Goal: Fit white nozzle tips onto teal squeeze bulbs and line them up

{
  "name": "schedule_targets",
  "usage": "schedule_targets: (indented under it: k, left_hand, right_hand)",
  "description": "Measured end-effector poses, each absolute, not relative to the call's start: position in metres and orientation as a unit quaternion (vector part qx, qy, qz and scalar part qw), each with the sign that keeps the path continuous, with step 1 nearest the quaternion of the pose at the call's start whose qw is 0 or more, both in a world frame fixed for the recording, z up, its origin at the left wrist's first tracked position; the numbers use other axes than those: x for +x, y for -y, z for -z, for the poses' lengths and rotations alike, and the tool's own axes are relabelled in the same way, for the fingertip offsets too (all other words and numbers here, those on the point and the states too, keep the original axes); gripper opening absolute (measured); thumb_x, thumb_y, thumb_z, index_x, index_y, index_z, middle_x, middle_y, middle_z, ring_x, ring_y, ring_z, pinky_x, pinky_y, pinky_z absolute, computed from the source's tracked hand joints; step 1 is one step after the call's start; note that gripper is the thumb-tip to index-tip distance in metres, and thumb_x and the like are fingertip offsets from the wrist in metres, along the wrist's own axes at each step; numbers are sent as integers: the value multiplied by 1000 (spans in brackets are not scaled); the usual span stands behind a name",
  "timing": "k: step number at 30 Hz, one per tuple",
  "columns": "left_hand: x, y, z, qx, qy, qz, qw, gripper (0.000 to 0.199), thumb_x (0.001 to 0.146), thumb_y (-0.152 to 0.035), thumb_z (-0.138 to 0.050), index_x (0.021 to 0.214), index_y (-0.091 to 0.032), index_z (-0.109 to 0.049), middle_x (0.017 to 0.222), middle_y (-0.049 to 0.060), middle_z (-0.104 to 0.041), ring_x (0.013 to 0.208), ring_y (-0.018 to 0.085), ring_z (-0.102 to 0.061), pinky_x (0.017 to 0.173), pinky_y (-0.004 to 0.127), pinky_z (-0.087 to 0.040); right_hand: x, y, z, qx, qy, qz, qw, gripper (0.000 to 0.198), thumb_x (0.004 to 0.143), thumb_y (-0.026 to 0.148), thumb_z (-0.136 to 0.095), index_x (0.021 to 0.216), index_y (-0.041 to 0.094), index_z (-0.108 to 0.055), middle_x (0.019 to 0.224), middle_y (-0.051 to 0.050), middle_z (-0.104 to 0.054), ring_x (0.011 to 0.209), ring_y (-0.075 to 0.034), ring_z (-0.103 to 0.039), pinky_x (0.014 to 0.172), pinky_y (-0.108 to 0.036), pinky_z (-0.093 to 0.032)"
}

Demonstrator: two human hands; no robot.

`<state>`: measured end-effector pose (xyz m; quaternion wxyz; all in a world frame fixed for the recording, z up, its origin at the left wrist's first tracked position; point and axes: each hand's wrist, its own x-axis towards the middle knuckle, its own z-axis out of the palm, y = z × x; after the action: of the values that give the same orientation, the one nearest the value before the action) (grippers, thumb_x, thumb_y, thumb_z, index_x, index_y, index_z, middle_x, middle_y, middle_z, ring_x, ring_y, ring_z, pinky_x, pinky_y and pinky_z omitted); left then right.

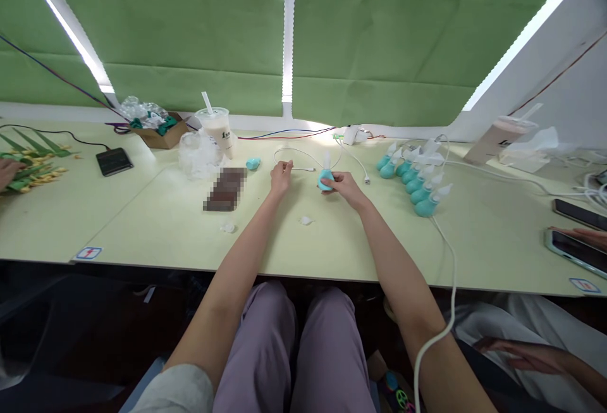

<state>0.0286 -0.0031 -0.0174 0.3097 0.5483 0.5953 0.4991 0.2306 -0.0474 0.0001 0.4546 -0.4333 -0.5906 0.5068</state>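
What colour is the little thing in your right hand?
Teal bulb with a white tip, seen in the head view.

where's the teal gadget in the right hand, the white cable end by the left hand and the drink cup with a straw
teal gadget [325,179], head view, on its rounded teal body
white cable end [309,169], head view, on the plug tip
drink cup [219,128], head view, on its side wall

A pale yellow-green table [156,223] carries a row of teal bottles [417,176] at two o'clock, an iced drink cup [217,127] and cardboard box [164,135] at eleven, a black phone [114,161] at ten, and white cables [497,176] toward three.
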Motion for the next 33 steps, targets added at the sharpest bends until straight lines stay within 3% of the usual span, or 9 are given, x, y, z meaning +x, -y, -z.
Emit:
schedule_targets:
  k: [4,13,18,23,33]
  left_hand:
    - [29,3,18,558,-591,-495,308,27,89,-44,-43,80,-22,-55,101,6,-65,106,22,-54,93,34,-38]
    - [26,2,20,558,-591,-491,314,29,89,-46,-42,82,-22,-56,102,5,-65,106,21,-53,93,34,-39]
    - [26,-1,22,563,-578,-497,319,29,90,-45,-41,81,-21,-55,103,6,-65,105,21,-54,92,35,-38]
    - [27,0,21,568,-572,-494,326,29,90,-44,-40,80,-21,-55,102,6,-65,104,21,-54,92,34,-38]
    - [28,3,18,575,-568,-489,328,29,90,-43,-41,79,-21,-56,102,6,-66,104,22,-54,92,34,-37]
  right_hand:
    - [238,45,0,-436,599,-497,452,46,56,55,-79,75,14,-69,72,-4,-68,56,-13,-61,63,-32,-59]
    - [233,52,-7,-421,606,-545,398,46,67,52,-74,97,17,-69,91,-6,-69,69,-12,-63,71,-30,-59]
    - [232,52,-5,-419,610,-530,415,44,61,52,-77,88,17,-71,84,-4,-68,72,-14,-62,73,-32,-59]
    - [237,48,-3,-448,598,-492,447,48,53,56,-80,75,15,-69,70,-3,-67,58,-14,-61,64,-33,-59]
    - [232,56,-10,-414,609,-543,403,48,65,52,-75,97,17,-69,94,-7,-70,71,-14,-65,76,-33,-58]
